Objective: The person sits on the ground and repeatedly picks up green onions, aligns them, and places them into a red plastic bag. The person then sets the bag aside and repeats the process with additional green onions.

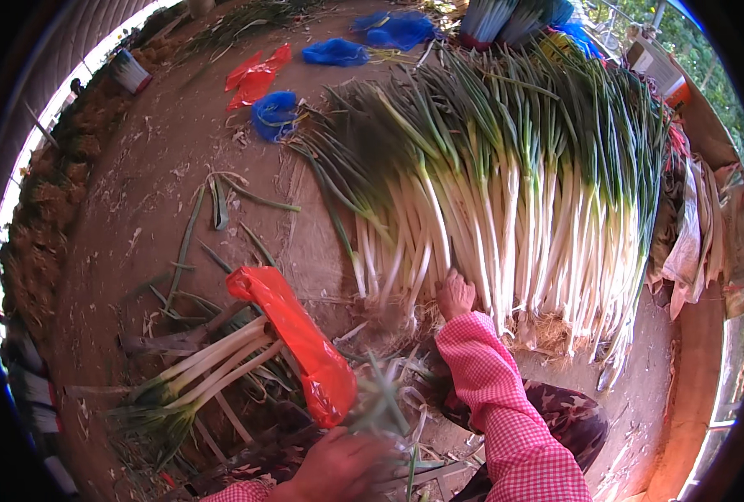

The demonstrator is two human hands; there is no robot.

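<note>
A wide row of long green onions (535, 182) lies on the ground before me, white stems towards me and dark green leaves pointing away. My right hand (455, 293) reaches to the lower stems near the roots; its fingertips are partly hidden among them, so its grip is unclear. My left hand (340, 464) is blurred by motion, low over my lap. Just above it are blurred green leaf scraps (381, 398), and I cannot tell whether it holds any. A few onions (221, 364) rest on a low frame at left, beside a red plastic bag (303, 345).
Loose leaves (187, 251) litter the ground at left. Farther off lie blue mesh bags (334, 52) and a red plastic sheet (259, 75). Wrapped onion bundles (488, 22) stand at the back. Sacks (692, 232) hang along a wooden board (692, 370) at right.
</note>
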